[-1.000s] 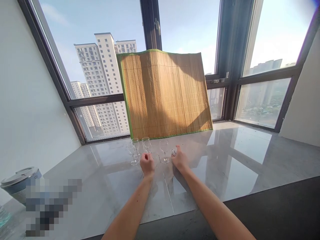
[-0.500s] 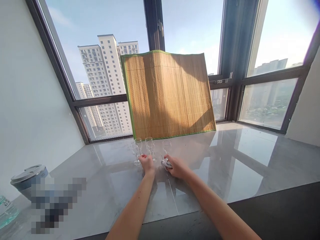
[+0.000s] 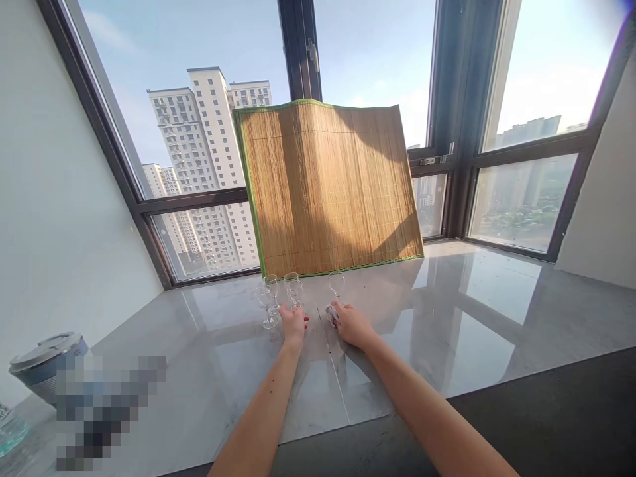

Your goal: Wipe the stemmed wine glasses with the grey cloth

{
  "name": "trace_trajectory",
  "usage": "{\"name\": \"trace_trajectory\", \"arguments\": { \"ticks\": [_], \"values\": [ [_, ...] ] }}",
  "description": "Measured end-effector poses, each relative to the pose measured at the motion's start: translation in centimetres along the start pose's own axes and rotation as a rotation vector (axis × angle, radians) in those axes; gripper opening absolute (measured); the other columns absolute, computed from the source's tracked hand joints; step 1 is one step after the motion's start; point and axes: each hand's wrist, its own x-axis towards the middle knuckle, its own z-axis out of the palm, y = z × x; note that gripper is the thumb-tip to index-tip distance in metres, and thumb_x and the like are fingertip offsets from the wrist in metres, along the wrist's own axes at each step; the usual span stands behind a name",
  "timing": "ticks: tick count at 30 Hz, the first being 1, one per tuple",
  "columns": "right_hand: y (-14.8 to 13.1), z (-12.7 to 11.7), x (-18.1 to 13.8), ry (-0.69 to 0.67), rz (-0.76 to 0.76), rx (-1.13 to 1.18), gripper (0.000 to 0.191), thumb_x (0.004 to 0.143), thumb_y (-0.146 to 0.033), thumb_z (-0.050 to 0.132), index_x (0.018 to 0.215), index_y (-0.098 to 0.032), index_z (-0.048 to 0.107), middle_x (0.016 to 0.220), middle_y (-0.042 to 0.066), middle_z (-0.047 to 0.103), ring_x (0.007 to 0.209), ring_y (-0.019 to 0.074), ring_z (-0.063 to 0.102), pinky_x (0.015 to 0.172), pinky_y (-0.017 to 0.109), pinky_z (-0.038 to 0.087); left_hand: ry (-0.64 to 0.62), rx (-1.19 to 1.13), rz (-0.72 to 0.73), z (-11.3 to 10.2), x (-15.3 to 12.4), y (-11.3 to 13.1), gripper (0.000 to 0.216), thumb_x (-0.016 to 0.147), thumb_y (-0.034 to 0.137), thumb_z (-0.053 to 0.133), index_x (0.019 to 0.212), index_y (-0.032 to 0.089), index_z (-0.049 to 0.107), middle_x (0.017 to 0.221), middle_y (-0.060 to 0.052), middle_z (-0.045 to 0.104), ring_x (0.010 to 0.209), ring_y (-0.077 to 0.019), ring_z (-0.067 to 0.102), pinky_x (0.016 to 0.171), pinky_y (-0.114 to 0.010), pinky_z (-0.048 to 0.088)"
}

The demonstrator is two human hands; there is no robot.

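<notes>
My left hand [image 3: 294,324] is just in front of several clear stemmed glasses. Its fingers are apart and partly bent, with red nails showing on the right side, and I see nothing in it. One glass [image 3: 269,318] stands left of this hand; another glass [image 3: 295,290] rises right behind it, its lower part hidden. My right hand [image 3: 352,324] is closed round the lower part of a separate stemmed glass [image 3: 336,281], whose bowl shows above the fingers. Something whitish and crumpled-looking [image 3: 331,316] sits at those fingertips; its kind is unclear.
All this is on a glossy grey stone sill [image 3: 397,358] with a front edge near my forearms. A bamboo mat with green edging [image 3: 330,192] leans against the window behind the glasses. At left are a lidded cup [image 3: 42,364], a clear bottle [image 3: 10,430] and a blurred-out object.
My left hand has shifted slightly right, away from the leftmost glass, and turned. My right hand has moved a little right and away from me, with the glass. The view has swung slightly.
</notes>
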Motion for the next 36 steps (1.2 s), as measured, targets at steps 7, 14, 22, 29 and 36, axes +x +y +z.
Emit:
{"name": "trace_trajectory", "arguments": {
  "ticks": [7, 14, 22, 29, 36],
  "values": [
    [3.3, -0.1, 1.6, 0.074, 0.211, 0.045, 0.053, 0.093, -0.020, 0.041, 0.145, -0.018, 0.033, 0.122, 0.015, 0.061, 0.119, 0.0261, 0.053, 0.095, 0.039, 0.033, -0.006, 0.059, 0.039, -0.1, -0.2, 0.0, 0.055, 0.084, 0.024, 0.057, 0.134, 0.020, 0.035, 0.100, -0.008, 0.064, 0.070, -0.0138, 0.063, 0.052, -0.023, 0.045],
    [3.0, -0.5, 0.9, 0.163, 0.158, 0.100, 0.071, 0.087, -0.024, 0.052, 0.151, -0.018, 0.022, 0.129, 0.014, 0.059, 0.121, 0.0287, 0.048, 0.088, 0.034, 0.036, -0.021, 0.090, 0.055, -0.2, -0.5, 0.3, 0.050, 0.085, 0.026, 0.059, 0.130, 0.019, 0.040, 0.095, -0.007, 0.062, 0.068, -0.0146, 0.061, 0.053, -0.025, 0.046],
    [1.1, -0.3, 0.1, 0.094, 0.072, 0.073, 0.076, 0.088, -0.029, 0.058, 0.153, -0.023, 0.020, 0.132, 0.013, 0.057, 0.126, 0.0280, 0.044, 0.089, 0.033, 0.039, 0.000, 0.131, 0.111, 0.3, 0.5, -0.6, 0.045, 0.084, 0.021, 0.058, 0.125, 0.019, 0.043, 0.081, -0.001, 0.057, 0.061, -0.0129, 0.057, 0.050, -0.023, 0.041],
    [0.4, 0.6, 0.5, 0.252, 0.281, -0.052, 0.069, 0.090, -0.034, 0.056, 0.151, -0.025, 0.025, 0.128, 0.015, 0.059, 0.126, 0.0337, 0.043, 0.094, 0.047, 0.036, -0.004, 0.126, 0.109, 0.4, 0.9, -1.0, 0.045, 0.083, 0.021, 0.056, 0.127, 0.019, 0.043, 0.087, -0.002, 0.059, 0.061, -0.0124, 0.058, 0.050, -0.023, 0.041],
    [0.5, 1.0, 1.3, 0.212, 0.229, 0.000, 0.060, 0.090, -0.017, 0.047, 0.147, -0.022, 0.031, 0.110, 0.016, 0.064, 0.106, 0.0270, 0.058, 0.073, 0.032, 0.039, 0.042, 0.271, 0.264, 0.3, 1.2, -1.4, 0.026, 0.077, 0.011, 0.061, 0.102, 0.018, 0.058, 0.090, -0.005, 0.066, 0.076, -0.0155, 0.064, 0.069, -0.025, 0.046]
  ]
}}
